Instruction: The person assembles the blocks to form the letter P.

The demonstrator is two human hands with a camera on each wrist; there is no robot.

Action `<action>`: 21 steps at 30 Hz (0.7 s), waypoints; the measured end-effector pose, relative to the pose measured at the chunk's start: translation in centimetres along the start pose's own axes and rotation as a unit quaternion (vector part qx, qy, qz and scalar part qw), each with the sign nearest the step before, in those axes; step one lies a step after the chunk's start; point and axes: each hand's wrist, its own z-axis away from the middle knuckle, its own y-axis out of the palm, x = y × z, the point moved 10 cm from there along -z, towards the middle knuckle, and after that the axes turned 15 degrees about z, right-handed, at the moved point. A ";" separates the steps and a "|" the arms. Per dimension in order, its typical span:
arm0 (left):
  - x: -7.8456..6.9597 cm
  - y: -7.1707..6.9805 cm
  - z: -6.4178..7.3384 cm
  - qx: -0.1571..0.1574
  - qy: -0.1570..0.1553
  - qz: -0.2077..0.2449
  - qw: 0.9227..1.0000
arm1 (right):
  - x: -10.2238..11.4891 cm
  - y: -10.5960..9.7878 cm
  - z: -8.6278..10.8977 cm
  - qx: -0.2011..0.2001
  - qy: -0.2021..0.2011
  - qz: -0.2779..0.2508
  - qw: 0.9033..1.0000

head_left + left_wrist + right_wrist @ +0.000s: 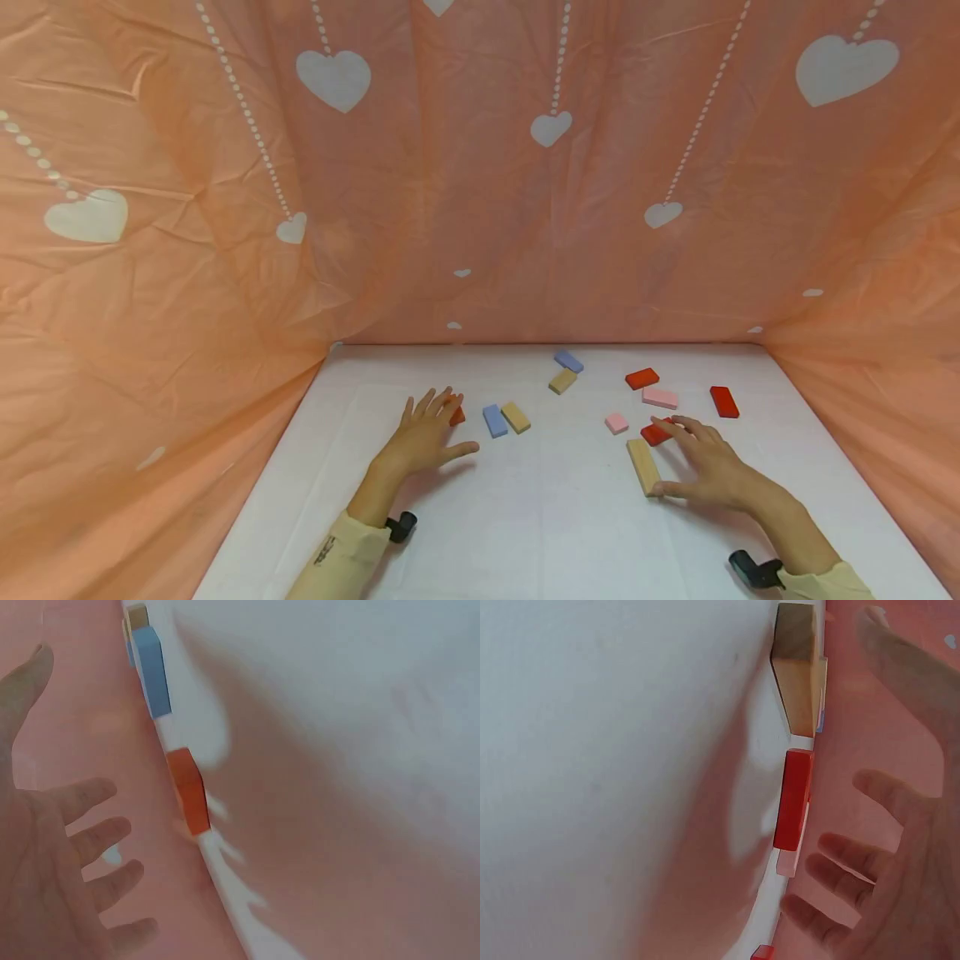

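Left hand (422, 440) and right hand (708, 468) are spread wide, holding nothing. An orange-red block (191, 796) lies on the white desk (555, 525) near the left fingertips; a red block (793, 799) and a plain wooden block (642, 463) (the nearer to the person) lie by the right fingers and thumb.

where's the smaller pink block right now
In the head view, the smaller pink block lies right of centre, just left of the red block near the right hand and just beyond the long wooden block.
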 end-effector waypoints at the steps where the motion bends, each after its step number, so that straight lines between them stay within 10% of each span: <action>1: -0.1 0.3 -0.2 0.005 0.004 -0.001 1.000 | 0.1 0.1 0.0 0.001 -0.002 -0.001 1.000; 21: -3.6 3.2 -3.6 0.008 0.048 -0.002 0.999 | 0.7 2.1 -0.5 0.085 0.003 -0.072 0.994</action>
